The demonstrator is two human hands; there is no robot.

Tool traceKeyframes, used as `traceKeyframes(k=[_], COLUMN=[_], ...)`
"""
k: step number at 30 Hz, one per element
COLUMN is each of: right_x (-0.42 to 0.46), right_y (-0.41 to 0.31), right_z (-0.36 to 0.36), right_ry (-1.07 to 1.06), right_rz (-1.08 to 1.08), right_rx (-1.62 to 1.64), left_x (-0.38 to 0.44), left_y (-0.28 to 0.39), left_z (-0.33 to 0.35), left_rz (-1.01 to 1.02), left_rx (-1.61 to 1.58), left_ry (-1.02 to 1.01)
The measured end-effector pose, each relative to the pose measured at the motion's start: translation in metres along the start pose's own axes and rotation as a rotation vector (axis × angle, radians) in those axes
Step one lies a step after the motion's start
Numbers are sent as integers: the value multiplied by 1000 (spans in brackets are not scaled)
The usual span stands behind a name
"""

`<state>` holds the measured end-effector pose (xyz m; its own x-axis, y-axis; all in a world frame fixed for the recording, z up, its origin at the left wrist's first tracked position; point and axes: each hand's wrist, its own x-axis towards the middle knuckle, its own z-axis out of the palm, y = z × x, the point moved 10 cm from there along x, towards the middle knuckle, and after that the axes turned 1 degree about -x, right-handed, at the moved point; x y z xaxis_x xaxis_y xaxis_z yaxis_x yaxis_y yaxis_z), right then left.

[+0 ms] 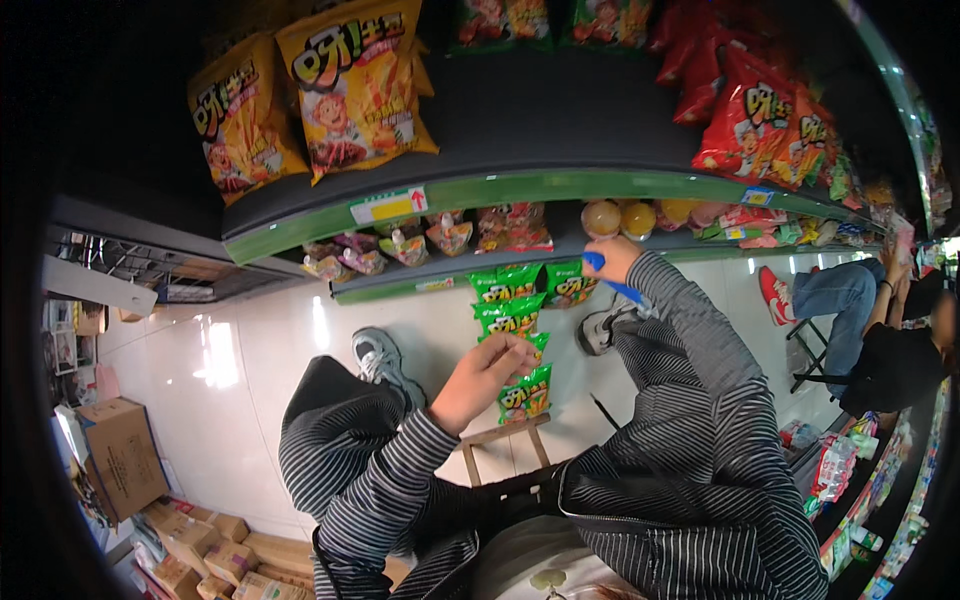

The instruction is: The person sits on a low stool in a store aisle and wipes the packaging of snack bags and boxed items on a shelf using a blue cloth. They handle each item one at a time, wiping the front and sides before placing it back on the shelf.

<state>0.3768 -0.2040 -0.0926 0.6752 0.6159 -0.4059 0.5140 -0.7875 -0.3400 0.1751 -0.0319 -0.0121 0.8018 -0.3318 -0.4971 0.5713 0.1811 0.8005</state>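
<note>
My right hand (619, 259) grips a blue item (626, 291), apparently a cloth, just in front of the lower shelf edge. Close by, round tubs with yellow and pale contents (637, 220) sit on that shelf. My left hand (484, 375) is over a column of green snack bags (523, 397), its fingers curled together at one bag's edge. Whether those fingers hold the bag cannot be told. Another green bag (568, 285) lies beside the column, near the shelf's front. A low wooden stool or frame (506, 433) is below the nearest bag.
Yellow chip bags (358, 90) and red chip bags (750, 120) stand on the upper shelf (555, 112). Spouted pouches (405, 247) line the lower one. Cardboard boxes (124, 457) are at the left. To the right, a person (844, 292) sits on a folding stool (808, 360).
</note>
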Motion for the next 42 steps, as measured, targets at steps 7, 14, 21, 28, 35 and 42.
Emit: traceKeyframes(k=[7, 14, 21, 28, 35, 42], right_x=[-41, 59, 102, 126, 96, 29], right_y=[-92, 49, 100, 133, 101, 29], right_z=[-199, -301, -327, -328, -329, -334], right_ry=[285, 763, 850, 909, 1138, 1359], right_rz=[-72, 250, 496, 434, 536, 471], right_rx=[1016, 745, 751, 722, 625, 429], left_x=[-4, -5, -6, -7, -9, -10], left_y=[6, 5, 3, 12, 8, 12], left_z=[11, 5, 5, 9, 8, 2], left_rz=[67, 191, 240, 98, 166, 232], left_rx=[62, 112, 242, 225, 246, 237], left_ry=[-24, -19, 62, -7, 16, 43])
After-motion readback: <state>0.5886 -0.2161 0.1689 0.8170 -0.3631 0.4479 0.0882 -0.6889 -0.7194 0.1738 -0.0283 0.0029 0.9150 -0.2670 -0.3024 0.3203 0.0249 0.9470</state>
